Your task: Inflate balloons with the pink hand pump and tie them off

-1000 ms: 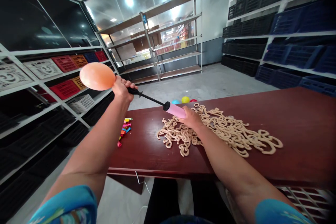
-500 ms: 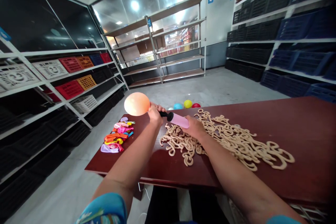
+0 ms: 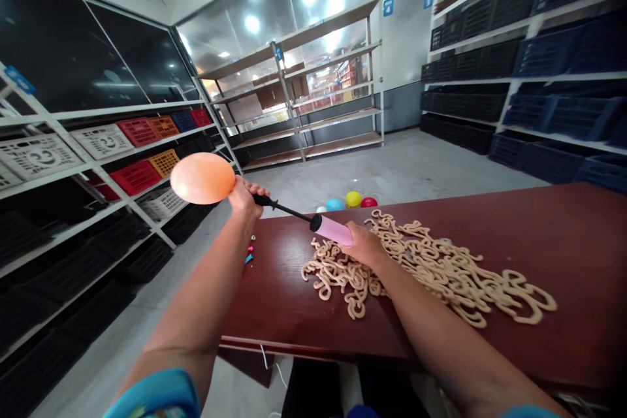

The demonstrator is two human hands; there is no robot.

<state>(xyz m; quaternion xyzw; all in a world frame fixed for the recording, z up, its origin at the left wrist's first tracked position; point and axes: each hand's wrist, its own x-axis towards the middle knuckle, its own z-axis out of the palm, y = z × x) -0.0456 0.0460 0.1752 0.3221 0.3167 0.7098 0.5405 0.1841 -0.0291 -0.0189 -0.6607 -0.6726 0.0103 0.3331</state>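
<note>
An orange balloon (image 3: 202, 177), partly inflated, sits on the nozzle end of a hand pump. My left hand (image 3: 243, 196) is closed round the pump's black handle (image 3: 287, 209) and the balloon's neck, held out over the table's left edge. My right hand (image 3: 363, 246) grips the pink pump barrel (image 3: 334, 229) above a heap of beige rubbery loops (image 3: 441, 268) on the dark red table (image 3: 563, 228). The black rod is drawn out between the two hands.
A few flat coloured balloons (image 3: 249, 252) peek out on the table behind my left arm. Inflated blue, yellow and red balloons (image 3: 351, 200) lie on the floor beyond the table. Shelves with crates line the left, back and right walls.
My left hand has pulled the pump handle out to the left and up again, drawing the rod out. The orange balloon moved with it and looks larger.
</note>
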